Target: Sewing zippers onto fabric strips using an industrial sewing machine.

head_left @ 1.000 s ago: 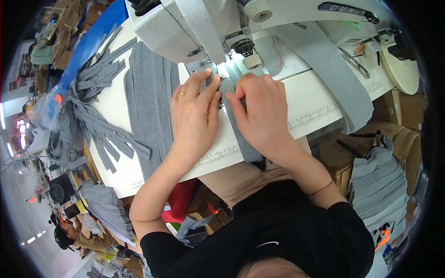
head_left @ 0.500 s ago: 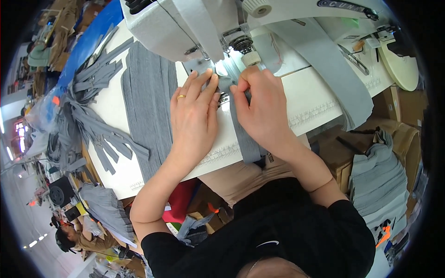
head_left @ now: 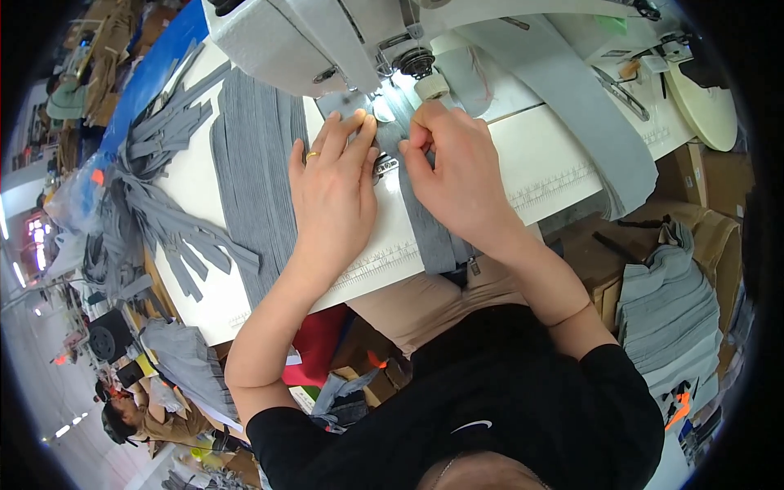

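Observation:
A white sewing machine (head_left: 298, 45) stands over the table, its lamp lighting the area around the needle. Under it runs a grey fabric strip (head_left: 426, 237). A dark zipper pull (head_left: 474, 266) shows beside the strip's lower end, near the table edge. My left hand (head_left: 335, 192), with a ring on one finger, lies flat left of the strip, fingertips close to the presser foot. My right hand (head_left: 461, 175) is closed in a pinch on the strip, just below the round white knob (head_left: 431, 86). Its fingers hide part of the strip.
Stacked grey strips (head_left: 253, 155) lie left of my left arm, with tangled zipper tapes (head_left: 175, 220) farther left. A wide grey fabric band (head_left: 576, 106) drapes over the table's right side, near metal snips (head_left: 621, 94). Grey pieces (head_left: 665, 318) fill a box at right. Another person (head_left: 151, 412) sits at lower left.
The view has shifted slightly, so the machine and table sit a little higher in the picture. Both hands keep about the same places beside the machine.

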Demonstrator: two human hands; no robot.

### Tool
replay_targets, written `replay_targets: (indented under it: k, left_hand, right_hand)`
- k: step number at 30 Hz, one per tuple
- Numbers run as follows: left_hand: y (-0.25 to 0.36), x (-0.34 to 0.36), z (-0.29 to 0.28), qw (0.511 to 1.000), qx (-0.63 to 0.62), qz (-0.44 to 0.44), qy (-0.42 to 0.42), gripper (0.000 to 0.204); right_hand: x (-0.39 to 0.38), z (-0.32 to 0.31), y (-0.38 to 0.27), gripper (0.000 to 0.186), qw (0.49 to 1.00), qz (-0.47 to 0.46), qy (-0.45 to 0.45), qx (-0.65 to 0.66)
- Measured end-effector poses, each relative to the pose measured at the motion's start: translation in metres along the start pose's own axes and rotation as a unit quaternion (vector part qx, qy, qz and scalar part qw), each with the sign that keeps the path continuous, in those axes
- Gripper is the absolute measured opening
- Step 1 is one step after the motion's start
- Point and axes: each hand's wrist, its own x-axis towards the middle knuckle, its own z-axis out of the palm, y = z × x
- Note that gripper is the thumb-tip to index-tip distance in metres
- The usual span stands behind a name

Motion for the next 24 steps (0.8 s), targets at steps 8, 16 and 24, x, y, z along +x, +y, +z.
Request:
replay_targets:
  k: [8, 16, 24]
  left_hand:
    - [-0.021, 0.035, 0.017, 0.983, -0.128, -0.069, 0.110, 0.019]
    - [-0.035, 0.052, 0.020, 0.923, -0.306, -0.231, -0.003, 0.021]
    - [-0.042, 0.070, 0.019, 0.932, -0.285, -0.220, -0.040, 0.019]
  right_hand:
    - [-0.006, -0.006, 0.001, 0.012, 0.999, 0.010, -0.040, 0.027]
    - [-0.007, -0.005, 0.001, 0.014, 0.998, 0.034, -0.035, 0.050]
    - [-0.004, 0.001, 0.003, 0.014, 0.998, 0.035, -0.010, 0.053]
